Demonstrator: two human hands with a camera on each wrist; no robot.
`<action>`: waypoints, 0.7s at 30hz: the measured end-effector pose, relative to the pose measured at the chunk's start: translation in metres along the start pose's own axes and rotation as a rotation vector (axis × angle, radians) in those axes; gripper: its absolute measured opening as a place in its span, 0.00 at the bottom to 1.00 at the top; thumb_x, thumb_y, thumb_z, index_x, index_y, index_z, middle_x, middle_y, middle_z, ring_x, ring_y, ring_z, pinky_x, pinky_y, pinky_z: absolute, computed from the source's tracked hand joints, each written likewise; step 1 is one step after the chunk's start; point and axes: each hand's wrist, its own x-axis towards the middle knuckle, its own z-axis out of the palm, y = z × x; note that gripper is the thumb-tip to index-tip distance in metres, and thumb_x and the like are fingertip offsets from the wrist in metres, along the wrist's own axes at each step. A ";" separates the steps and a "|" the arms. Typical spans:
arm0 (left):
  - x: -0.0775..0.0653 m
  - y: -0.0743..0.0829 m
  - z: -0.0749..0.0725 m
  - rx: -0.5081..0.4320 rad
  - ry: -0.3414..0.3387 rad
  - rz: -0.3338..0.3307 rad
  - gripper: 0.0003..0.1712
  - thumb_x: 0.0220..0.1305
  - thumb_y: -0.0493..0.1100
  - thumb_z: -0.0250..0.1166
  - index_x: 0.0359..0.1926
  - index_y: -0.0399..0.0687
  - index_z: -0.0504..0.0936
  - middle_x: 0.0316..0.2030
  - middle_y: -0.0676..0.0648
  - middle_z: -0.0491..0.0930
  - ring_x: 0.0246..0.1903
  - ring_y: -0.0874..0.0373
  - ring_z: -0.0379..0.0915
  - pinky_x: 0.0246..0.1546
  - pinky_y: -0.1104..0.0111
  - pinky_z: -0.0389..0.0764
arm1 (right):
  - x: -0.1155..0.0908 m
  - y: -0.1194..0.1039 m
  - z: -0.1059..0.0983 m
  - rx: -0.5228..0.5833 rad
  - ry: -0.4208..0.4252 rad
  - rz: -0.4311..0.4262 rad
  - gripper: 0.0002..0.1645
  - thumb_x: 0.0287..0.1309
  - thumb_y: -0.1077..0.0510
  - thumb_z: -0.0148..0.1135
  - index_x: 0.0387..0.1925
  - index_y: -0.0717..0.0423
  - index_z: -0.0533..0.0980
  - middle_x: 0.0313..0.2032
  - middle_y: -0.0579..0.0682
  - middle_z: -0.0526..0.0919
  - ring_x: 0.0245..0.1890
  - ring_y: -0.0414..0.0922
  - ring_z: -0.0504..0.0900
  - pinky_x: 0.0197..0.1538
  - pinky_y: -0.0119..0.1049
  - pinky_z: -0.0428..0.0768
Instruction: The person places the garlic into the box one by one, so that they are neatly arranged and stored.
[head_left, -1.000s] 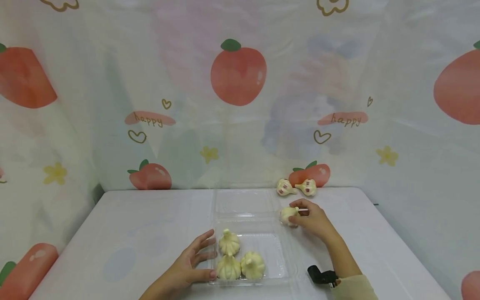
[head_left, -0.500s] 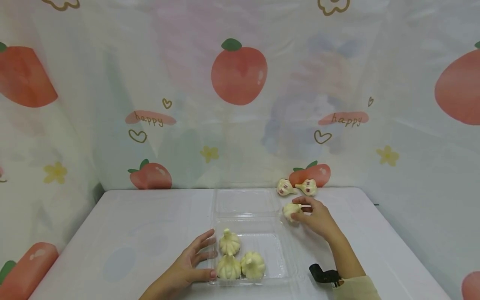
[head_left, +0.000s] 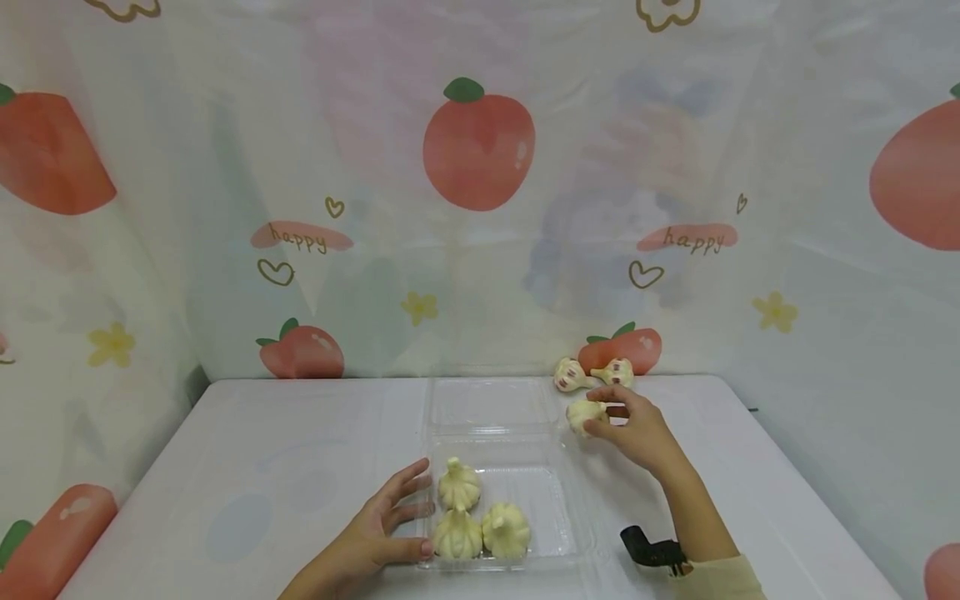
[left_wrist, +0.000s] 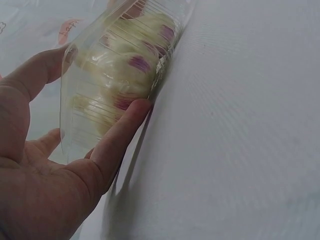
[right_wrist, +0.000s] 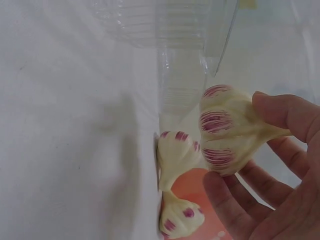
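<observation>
My right hand [head_left: 633,429] holds a garlic bulb [head_left: 583,417] between thumb and fingers, above the table to the right of the clear box. In the right wrist view this bulb [right_wrist: 227,131] shows purple streaks at its base, and its stem points toward the palm. My left hand [head_left: 378,525] rests against the left side of the clear plastic box [head_left: 551,508], fingers spread and touching its wall. Inside the box, along its left and front, sit three garlic bulbs [head_left: 506,531], stems up. The left wrist view shows the fingers [left_wrist: 120,132] on the box wall.
Two more garlic bulbs [head_left: 572,375] lie at the back edge of the table, by the printed backdrop [head_left: 480,292]. The box's clear lid [head_left: 487,404] lies folded back behind it. A black wrist camera [head_left: 648,550] sticks out beside the right sleeve [head_left: 720,577].
My right hand has moved slightly up and to the right with the garlic bulb, away from the box. The left hand and the box have stayed put.
</observation>
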 end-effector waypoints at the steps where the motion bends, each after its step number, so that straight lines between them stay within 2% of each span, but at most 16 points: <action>1: 0.000 0.000 0.000 0.000 0.001 0.000 0.55 0.59 0.40 0.73 0.79 0.58 0.48 0.76 0.34 0.46 0.71 0.35 0.56 0.52 0.56 0.80 | 0.000 -0.002 0.000 -0.003 0.003 -0.007 0.25 0.58 0.50 0.72 0.56 0.52 0.77 0.57 0.56 0.79 0.57 0.61 0.78 0.51 0.51 0.82; 13: 0.000 0.000 0.000 -0.002 -0.008 0.015 0.56 0.59 0.39 0.74 0.79 0.57 0.48 0.76 0.33 0.46 0.71 0.34 0.56 0.53 0.56 0.80 | -0.011 -0.028 -0.002 -0.013 0.019 -0.042 0.27 0.58 0.52 0.72 0.57 0.53 0.76 0.57 0.56 0.79 0.56 0.61 0.79 0.50 0.50 0.83; 21: 0.001 -0.001 -0.001 -0.003 -0.009 0.015 0.56 0.58 0.39 0.74 0.79 0.58 0.48 0.76 0.33 0.46 0.71 0.34 0.55 0.54 0.55 0.79 | -0.016 -0.042 0.005 0.013 0.018 -0.117 0.25 0.58 0.53 0.72 0.56 0.53 0.77 0.55 0.54 0.81 0.49 0.51 0.82 0.50 0.45 0.83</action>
